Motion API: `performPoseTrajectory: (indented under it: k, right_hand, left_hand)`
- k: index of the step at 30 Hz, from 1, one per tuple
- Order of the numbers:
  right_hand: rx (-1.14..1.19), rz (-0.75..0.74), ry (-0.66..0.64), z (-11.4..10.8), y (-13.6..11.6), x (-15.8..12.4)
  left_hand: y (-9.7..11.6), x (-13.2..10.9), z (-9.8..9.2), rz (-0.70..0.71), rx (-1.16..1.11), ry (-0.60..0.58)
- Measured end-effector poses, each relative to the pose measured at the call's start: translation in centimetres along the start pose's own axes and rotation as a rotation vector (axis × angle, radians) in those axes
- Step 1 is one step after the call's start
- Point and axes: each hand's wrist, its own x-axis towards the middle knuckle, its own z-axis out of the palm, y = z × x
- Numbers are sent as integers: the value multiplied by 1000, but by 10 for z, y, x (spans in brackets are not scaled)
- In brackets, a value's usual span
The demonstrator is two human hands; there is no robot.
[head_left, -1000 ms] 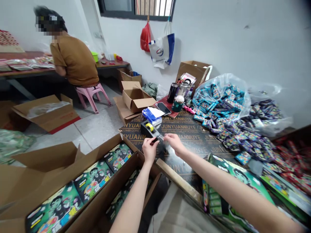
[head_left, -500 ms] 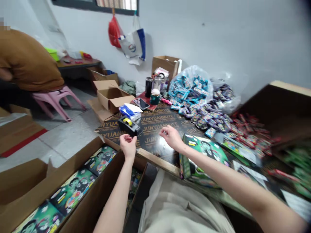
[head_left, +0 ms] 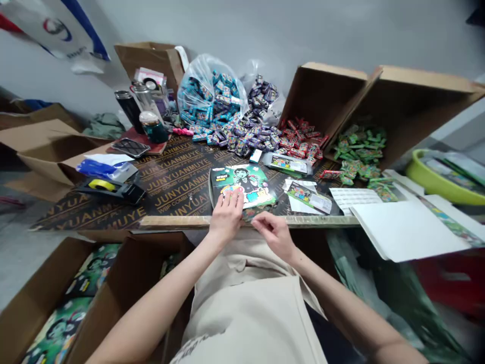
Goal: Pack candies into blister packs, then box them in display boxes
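A green and black printed box (head_left: pixel 252 179) lies at the front edge of the table. My left hand (head_left: pixel 228 210) rests on its top with the fingers stretched out flat. My right hand (head_left: pixel 275 230) is closed in a pinch at the box's near side, by the table edge; whatever is between the fingertips, if anything, is too small to make out. To the left stands a black tape dispenser (head_left: pixel 113 191) with a yellow roll, apart from both hands.
Piles of blue packets (head_left: pixel 200 111), purple packets (head_left: pixel 242 136), red packets (head_left: pixel 299 139) and green packets (head_left: pixel 356 151) lie at the back. White card sheets (head_left: pixel 405 227) stick out at right. Cartons (head_left: pixel 125 263) with printed boxes stand below left. Cups (head_left: pixel 153 126) and a phone (head_left: pixel 131 147) sit at left.
The view has swung right. Both hands have moved from near the tape dispenser to the printed box. My left hand has opened flat on top of it.
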Motion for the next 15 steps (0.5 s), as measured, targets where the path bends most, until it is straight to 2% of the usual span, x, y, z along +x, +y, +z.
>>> performPoseTrajectory:
  k: [3,8,11,15]
  right_hand:
    - [106,112,42,19,27,-7]
    - [159,293,210,42,61,-2]
    - [163,378,287,49,69,3]
    - [172,411,330,54,71,6]
  left_hand:
    - [-3,1,4,9,13,4]
    - [-1,2,6,25,-14,23]
    - [-1,2,8,33,-47,38]
    - [-2,3,8,27,-87,46]
